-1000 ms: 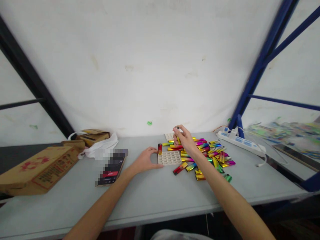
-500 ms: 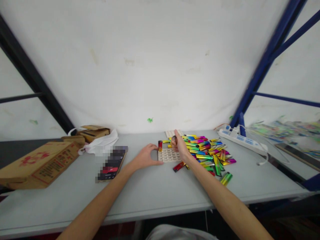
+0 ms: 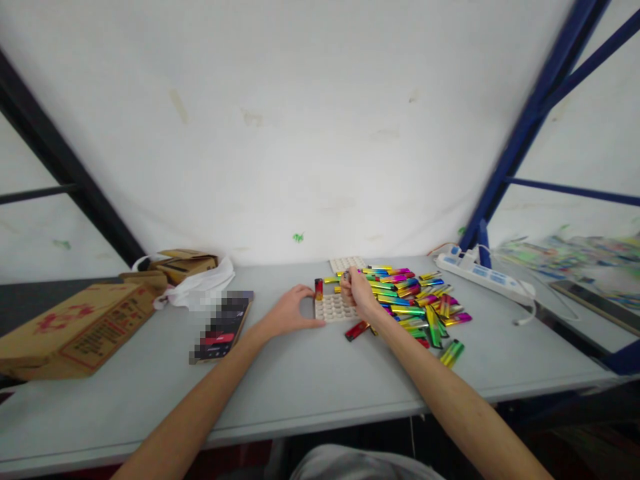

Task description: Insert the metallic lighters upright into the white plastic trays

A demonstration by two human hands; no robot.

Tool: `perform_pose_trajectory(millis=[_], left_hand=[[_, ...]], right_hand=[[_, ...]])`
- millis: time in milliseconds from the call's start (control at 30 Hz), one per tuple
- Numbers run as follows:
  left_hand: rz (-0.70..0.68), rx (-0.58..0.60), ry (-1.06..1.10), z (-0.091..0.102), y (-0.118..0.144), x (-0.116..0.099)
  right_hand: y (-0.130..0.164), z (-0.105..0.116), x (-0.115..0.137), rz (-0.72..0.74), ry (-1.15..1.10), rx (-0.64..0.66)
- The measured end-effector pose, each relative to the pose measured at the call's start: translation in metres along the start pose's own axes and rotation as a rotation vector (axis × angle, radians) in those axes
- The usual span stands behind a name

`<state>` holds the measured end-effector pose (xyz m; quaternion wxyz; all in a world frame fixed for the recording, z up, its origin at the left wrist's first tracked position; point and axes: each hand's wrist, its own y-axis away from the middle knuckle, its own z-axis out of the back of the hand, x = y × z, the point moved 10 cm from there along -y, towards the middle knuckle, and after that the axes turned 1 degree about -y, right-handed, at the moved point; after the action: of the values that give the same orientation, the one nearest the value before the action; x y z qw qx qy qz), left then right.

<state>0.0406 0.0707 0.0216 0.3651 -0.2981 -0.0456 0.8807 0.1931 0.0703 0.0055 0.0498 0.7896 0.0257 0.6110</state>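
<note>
The right hand (image 3: pixel 357 293) pinches a lighter (image 3: pixel 346 277) over the tray (image 3: pixel 334 308), where one red lighter (image 3: pixel 319 289) stands; left hand (image 3: pixel 289 312) spread, steadying it.

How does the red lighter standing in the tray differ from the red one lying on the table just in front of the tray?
The red lighter standing in the white perforated tray is upright, seated at the tray's far left corner. The red lighter lying on the grey table is flat, outside the tray by its near right corner, below the right hand. The standing one is close to the left hand. Both are red, slim and similar in size.
</note>
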Motion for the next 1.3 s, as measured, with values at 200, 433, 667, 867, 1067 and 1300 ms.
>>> perform_pose_trajectory(millis=[200,433,667,867,1067,1300], left_hand=[[0.002,-0.009,-0.004,0.001,0.0,0.0],[-0.005,-0.003,-0.002,0.001,0.0,-0.001],[-0.005,-0.002,0.006,0.0,0.0,0.001],[0.001,-0.007,0.005,0.002,0.0,0.0],[-0.011,0.002,0.013,0.0,0.001,0.002],[0.004,0.012,0.02,-0.001,0.001,0.003]], right_hand=[[0.0,-0.004,-0.001,-0.01,0.008,0.045],[0.0,-0.007,-0.003,0.035,0.047,0.06],[-0.002,-0.003,-0.003,0.103,0.119,0.019],[-0.006,-0.005,0.006,0.199,0.126,0.08],[-0.008,0.001,0.022,0.463,0.374,0.068],[-0.008,0.001,0.022,0.552,0.606,0.106]])
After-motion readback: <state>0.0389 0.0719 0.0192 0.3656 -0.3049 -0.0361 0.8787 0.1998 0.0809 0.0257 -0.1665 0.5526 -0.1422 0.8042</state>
